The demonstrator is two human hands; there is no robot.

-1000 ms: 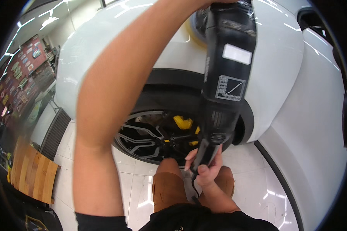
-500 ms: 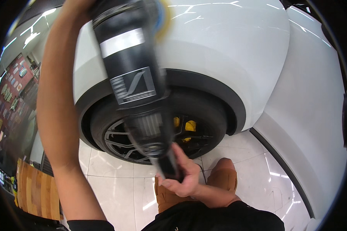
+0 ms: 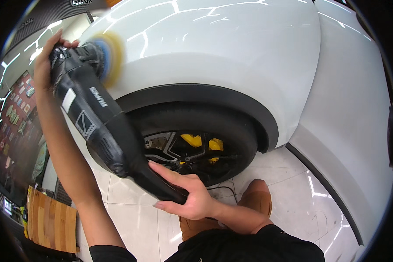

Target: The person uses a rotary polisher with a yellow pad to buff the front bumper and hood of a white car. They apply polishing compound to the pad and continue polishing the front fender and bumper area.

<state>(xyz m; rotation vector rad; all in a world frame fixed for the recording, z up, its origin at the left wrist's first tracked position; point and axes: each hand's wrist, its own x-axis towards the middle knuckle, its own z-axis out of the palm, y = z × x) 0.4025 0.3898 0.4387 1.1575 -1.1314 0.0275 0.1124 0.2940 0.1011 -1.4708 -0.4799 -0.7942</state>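
Both my hands hold a black car polisher [image 3: 101,114], slanting from lower right to upper left. My left hand [image 3: 44,61] is wrapped round its head end, at the far left. My right hand [image 3: 195,197] grips the rear handle near my body. The polisher's yellow foam pad [image 3: 114,59], on a blue backing plate [image 3: 102,57], faces the white fender [image 3: 205,56] just above the wheel arch. The pad is blurred; whether it touches the paint I cannot tell.
Below the polisher sits a black tyre [image 3: 231,126] with a dark spoked rim and yellow caliper parts. A white door [image 3: 349,100] stands to the right. A wooden slatted stool [image 3: 52,218] is at lower left. A thin black cord [image 3: 225,187] hangs near my leg.
The polisher has swung left and turned, its pad moving from upper middle to the left end of the fender. Both hands keep their hold; my left hand has come into view.
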